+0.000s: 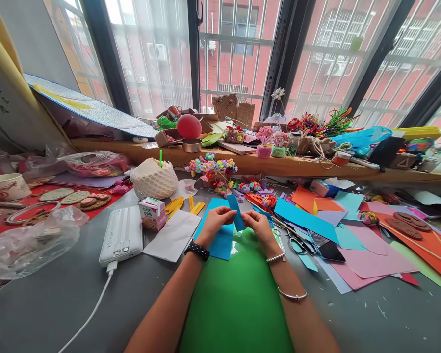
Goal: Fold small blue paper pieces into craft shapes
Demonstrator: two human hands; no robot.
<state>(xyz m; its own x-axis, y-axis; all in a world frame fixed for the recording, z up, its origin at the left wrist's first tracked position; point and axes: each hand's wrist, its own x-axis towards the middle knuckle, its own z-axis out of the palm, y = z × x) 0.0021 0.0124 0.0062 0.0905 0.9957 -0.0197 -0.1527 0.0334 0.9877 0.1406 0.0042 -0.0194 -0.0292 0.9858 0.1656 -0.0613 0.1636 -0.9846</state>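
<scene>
While the left hand [217, 223] and right hand [260, 226] pinch its opposite long edges, 1 narrow dark-blue paper strip [239, 221] is held by the right side of the bright-blue rectangular paper sheet [220, 247], long axis pointing away; the left hand is nearer that sheet.

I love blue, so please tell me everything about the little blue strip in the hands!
The strip is a narrow blue rectangle, apparently paper or thin card, looking darker than the blue sheet nearby. It is held up, its top tilted slightly left. The left hand pinches its left side; the right hand's fingertips meet its right edge. Any fold is hard to tell.
</scene>
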